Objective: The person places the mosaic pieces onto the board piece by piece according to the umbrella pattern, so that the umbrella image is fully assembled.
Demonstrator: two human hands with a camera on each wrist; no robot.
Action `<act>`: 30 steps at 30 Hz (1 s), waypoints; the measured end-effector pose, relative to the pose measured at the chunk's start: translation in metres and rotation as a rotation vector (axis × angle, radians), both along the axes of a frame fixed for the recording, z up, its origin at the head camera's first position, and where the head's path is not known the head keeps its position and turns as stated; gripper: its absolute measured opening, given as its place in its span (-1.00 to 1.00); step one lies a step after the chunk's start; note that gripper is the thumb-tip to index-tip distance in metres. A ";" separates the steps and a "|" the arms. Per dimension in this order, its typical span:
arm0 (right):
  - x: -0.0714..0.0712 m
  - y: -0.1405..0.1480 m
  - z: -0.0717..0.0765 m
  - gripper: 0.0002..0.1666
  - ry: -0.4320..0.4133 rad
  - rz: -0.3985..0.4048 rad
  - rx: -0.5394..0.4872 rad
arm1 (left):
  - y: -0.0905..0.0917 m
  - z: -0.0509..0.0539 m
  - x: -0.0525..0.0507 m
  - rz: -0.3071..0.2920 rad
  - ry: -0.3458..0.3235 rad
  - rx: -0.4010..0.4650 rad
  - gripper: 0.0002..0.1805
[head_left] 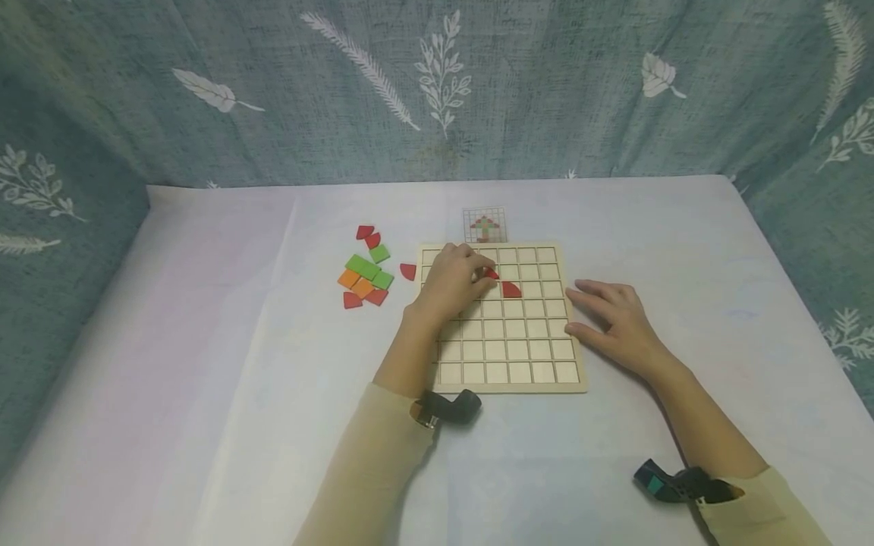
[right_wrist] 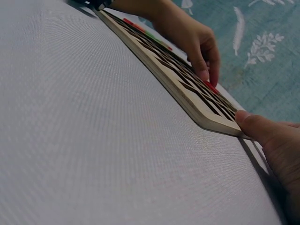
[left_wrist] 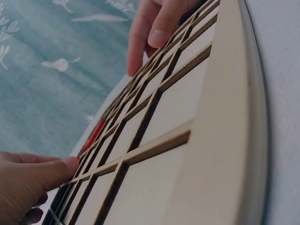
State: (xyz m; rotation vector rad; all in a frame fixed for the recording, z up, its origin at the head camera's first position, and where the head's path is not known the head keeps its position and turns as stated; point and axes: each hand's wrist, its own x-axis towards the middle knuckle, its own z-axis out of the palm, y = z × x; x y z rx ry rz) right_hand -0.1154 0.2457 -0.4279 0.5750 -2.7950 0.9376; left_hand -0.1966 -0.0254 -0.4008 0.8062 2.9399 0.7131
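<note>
In the head view a wooden grid board point(head_left: 517, 350) lies on the table. Over its upper part my left hand point(head_left: 451, 280) pinches a red quarter-circle tile point(head_left: 491, 274) between thumb and fingers, low at the cells. Another red quarter-circle tile point(head_left: 510, 290) sits in a cell just to the lower right. My right hand point(head_left: 617, 322) rests at the board's right side, its thumb and fingertips touching the edge, fingers relaxed. The right wrist view shows that thumb point(right_wrist: 255, 124) against the board's rim, with the left hand point(right_wrist: 204, 51) beyond.
Left of the board lie loose tiles: several green squares point(head_left: 379, 253), orange squares point(head_left: 348, 278) and red pieces point(head_left: 352, 300). A single red tile point(head_left: 407, 271) lies close to the board's left edge. Behind the board is a small pattern card point(head_left: 471, 225). A patterned cloth point(head_left: 546, 91) hangs behind the table.
</note>
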 end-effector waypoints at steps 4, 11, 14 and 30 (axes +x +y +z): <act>0.001 0.000 0.000 -0.36 0.002 -0.002 -0.005 | -0.001 -0.001 0.000 -0.001 -0.023 0.016 -0.72; 0.000 0.000 -0.001 -0.36 0.012 0.006 -0.014 | -0.002 0.002 0.002 -0.004 -0.031 0.050 -0.69; 0.000 0.001 -0.001 -0.37 0.013 0.007 -0.012 | -0.003 0.004 0.002 -0.002 -0.055 0.081 -0.68; 0.000 0.000 -0.002 -0.36 0.011 0.002 -0.007 | -0.048 0.015 -0.001 0.154 -0.214 0.198 -0.51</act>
